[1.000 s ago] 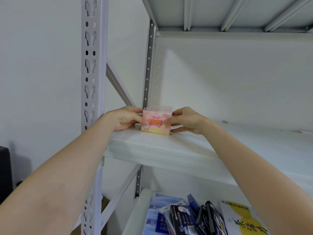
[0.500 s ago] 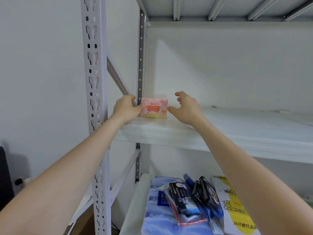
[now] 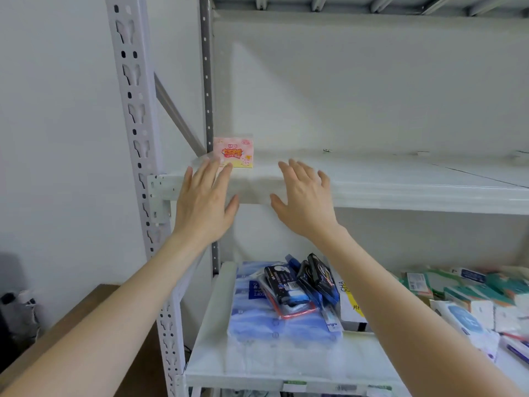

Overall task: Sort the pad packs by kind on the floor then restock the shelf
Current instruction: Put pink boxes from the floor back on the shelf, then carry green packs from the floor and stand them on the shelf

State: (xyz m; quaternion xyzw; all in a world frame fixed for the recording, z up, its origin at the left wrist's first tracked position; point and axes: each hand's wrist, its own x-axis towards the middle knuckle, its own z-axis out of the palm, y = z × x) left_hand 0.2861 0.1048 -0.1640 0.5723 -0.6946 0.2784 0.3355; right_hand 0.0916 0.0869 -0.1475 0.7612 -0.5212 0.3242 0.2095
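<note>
A small pink pad pack [image 3: 234, 152] stands upright at the far left of the white shelf board [image 3: 372, 181], against the back corner. My left hand [image 3: 204, 200] hovers in front of the shelf edge with fingers spread and straight, its fingertips just below the pack. My right hand [image 3: 305, 200] is level with it to the right, also spread and holding nothing. Neither hand touches the pack.
The grey slotted upright [image 3: 137, 138] stands left of my left hand. On the lower shelf [image 3: 211, 339] lie a blue tissue bundle [image 3: 257, 319], dark packs [image 3: 286, 285], a yellow-white pack [image 3: 347, 305] and several green and white boxes [image 3: 469, 296]. A brown surface [image 3: 57, 333] sits at lower left.
Both hands have let go of the pink pack and drawn back toward me with fingers spread. The pack stays on the shelf. My view has tilted down, showing more of the lower shelf.
</note>
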